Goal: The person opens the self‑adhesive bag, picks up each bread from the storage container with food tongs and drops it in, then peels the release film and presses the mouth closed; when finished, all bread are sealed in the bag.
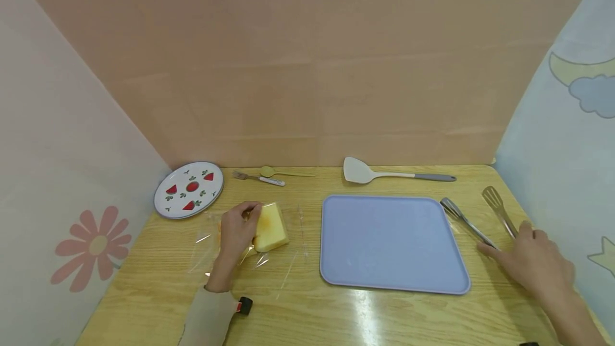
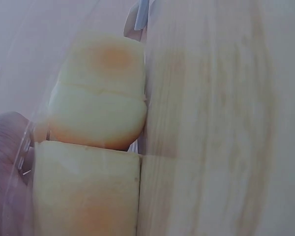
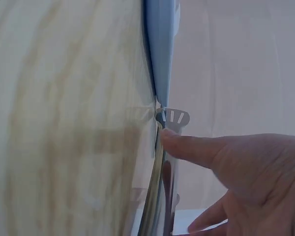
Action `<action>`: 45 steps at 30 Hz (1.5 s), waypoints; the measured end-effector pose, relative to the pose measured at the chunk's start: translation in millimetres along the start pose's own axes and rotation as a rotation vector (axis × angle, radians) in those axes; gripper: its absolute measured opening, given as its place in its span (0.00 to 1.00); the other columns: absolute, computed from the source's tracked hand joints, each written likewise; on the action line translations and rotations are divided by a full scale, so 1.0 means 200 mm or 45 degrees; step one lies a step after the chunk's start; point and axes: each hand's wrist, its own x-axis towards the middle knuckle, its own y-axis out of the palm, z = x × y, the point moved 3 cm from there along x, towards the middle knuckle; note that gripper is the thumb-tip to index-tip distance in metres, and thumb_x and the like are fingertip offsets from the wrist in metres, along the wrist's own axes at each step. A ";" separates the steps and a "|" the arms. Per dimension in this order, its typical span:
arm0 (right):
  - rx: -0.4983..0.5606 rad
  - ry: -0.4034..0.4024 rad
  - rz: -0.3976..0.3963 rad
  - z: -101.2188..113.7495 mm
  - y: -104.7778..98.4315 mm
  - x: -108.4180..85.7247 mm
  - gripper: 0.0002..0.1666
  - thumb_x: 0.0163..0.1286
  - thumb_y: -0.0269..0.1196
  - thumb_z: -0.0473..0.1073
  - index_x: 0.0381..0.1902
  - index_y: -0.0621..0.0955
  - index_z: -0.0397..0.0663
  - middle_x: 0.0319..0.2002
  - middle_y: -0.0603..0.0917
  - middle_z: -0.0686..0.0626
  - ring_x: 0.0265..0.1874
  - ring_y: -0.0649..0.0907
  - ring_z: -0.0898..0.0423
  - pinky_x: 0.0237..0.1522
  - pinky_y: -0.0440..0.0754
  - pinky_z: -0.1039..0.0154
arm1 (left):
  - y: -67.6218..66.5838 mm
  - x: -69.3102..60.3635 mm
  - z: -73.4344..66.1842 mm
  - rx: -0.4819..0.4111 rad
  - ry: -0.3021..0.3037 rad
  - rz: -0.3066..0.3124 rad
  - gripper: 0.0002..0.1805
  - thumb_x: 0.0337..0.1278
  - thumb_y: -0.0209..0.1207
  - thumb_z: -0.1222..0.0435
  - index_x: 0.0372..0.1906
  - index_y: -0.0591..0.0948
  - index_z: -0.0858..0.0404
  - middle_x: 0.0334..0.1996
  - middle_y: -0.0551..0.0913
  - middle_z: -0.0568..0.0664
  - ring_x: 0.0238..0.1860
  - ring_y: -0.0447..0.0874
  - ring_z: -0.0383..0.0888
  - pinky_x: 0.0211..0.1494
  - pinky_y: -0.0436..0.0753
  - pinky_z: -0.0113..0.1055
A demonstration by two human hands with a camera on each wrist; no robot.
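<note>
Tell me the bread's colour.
The bread is pale yellow with browned patches, clearest in left wrist view.

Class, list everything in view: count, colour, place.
Tray: 1, pale blue, centre-right
Plate: 1, red-patterned white, back left
Fork: 1, silver, white-handled, right of plate
Spoon: 1, yellow-green, beside fork
Spatula: 1, white and grey, behind tray
Bread: 2 or more, pale yellow, left of tray
Plastic wrapping: count unclear, transparent, around bread
Tongs: 1, silver, right of tray
Table: 1, yellowish wood, underneath
Walls: 3, brownish back, pale decorated sides
Dark sliver: 1, black, bottom edge
Wrist device: 1, black, beside sleeve
Sleeve: 1, beige, left
Left hand: 1, bare, at bread
Right hand: 1, bare, on tongs
</note>
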 end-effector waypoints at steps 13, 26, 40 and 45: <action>0.140 -0.381 -0.522 0.34 -0.06 -0.10 0.50 0.69 0.78 0.52 0.75 0.71 0.26 0.61 0.75 0.15 0.56 0.74 0.13 0.47 0.71 0.14 | -0.02 0.00 -0.01 -0.191 -0.071 -0.051 0.07 0.77 0.67 0.72 0.46 0.93 0.70 0.44 0.94 0.62 0.45 0.93 0.57 0.47 0.86 0.28; 0.415 -0.908 -0.579 0.85 0.01 -0.27 0.38 0.56 0.84 0.41 0.65 0.87 0.42 0.51 0.90 0.42 0.43 0.90 0.40 0.39 0.87 0.39 | -0.03 0.00 -0.01 -0.642 -0.274 -0.283 0.13 0.81 0.65 0.66 0.51 0.89 0.75 0.37 0.90 0.38 0.39 0.82 0.33 0.43 0.81 0.22; 0.753 -1.023 -0.054 1.36 0.30 -0.40 0.42 0.70 0.81 0.44 0.78 0.78 0.47 0.55 0.88 0.51 0.53 0.88 0.56 0.54 0.91 0.53 | 0.10 -0.07 -0.11 -1.071 -0.374 -0.432 0.09 0.82 0.62 0.72 0.42 0.90 0.63 0.36 0.89 0.40 0.39 0.83 0.33 0.44 0.84 0.21; 0.955 -0.897 0.249 1.52 0.36 -0.39 0.51 0.73 0.78 0.48 0.85 0.67 0.37 0.61 0.84 0.43 0.58 0.86 0.47 0.56 0.90 0.55 | 0.13 -0.10 -0.14 -1.199 -0.387 -0.462 0.11 0.82 0.61 0.72 0.40 0.90 0.61 0.38 0.89 0.43 0.40 0.86 0.33 0.46 0.86 0.23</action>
